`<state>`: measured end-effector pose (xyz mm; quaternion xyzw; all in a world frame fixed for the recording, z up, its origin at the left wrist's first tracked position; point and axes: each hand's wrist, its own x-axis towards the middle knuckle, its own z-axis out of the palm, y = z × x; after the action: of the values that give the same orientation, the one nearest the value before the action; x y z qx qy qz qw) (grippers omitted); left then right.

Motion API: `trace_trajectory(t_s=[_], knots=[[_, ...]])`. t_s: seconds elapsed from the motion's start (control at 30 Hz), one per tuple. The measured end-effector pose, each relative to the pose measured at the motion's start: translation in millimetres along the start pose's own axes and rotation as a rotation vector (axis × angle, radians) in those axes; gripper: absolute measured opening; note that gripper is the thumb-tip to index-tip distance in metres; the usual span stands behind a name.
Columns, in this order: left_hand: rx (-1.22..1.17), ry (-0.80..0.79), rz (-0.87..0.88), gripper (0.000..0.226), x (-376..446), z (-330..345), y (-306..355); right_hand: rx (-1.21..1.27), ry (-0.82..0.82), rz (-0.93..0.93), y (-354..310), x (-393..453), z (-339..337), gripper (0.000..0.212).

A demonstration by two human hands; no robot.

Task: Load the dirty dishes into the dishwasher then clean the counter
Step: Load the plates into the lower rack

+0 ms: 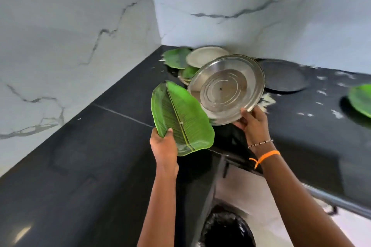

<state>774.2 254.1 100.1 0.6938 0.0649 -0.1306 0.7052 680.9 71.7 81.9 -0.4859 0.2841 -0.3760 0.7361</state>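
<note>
Left hand (163, 147) pinching leaf plate (181, 120); right hand (253, 124) gripping steel plate (225, 88) rim. Keep both tilted, clear of tabletop (100, 156) scraps.

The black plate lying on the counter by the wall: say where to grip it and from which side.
Grip the black plate at its near rim, coming from the front. It lies flat, the wall backs it, and the steel plate in the right hand overlaps its left edge.

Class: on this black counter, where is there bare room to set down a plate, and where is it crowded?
Bare: the counter stretch along the left wall, left of the left hand. Crowded: the corner, with leaf plates, a steel plate and a dark round pan; white spills dot the right side.
</note>
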Motion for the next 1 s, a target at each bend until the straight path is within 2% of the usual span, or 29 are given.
trace_trajectory(t_s=[0.1,0.27,0.4,0.53,0.8,0.9,1.0], knots=[[0.102,-0.144,0.110,0.014,-64.1,29.8,-14.7,-0.005,0.086,-0.119,-27.1,-61.6,-85.1,0.020],[0.296,-0.330,0.399,0.018,-174.3,46.7,-38.3,-0.095,0.276,-0.224,-64.7,-179.6,-193.0,0.020],[0.480,-0.531,0.652,0.021,-273.3,52.7,-72.3,-0.207,0.488,-0.257,-84.1,-296.3,-278.9,0.022],[0.621,-0.708,0.843,0.021,-345.1,64.7,-110.0,-0.336,0.618,-0.266,-92.2,-386.2,-341.7,0.013],[0.825,-1.048,0.754,0.026,-452.7,107.9,-204.8,-0.526,0.854,-0.139,-91.7,-509.5,-435.7,0.023],[0.893,-1.146,0.686,0.029,-491.3,130.3,-242.8,-0.602,0.940,-0.064,-87.2,-531.5,-478.2,0.020],[0.955,-1.188,0.584,0.033,-521.1,154.6,-278.5,-0.788,0.966,0.040,-78.6,-541.6,-527.5,0.013]])
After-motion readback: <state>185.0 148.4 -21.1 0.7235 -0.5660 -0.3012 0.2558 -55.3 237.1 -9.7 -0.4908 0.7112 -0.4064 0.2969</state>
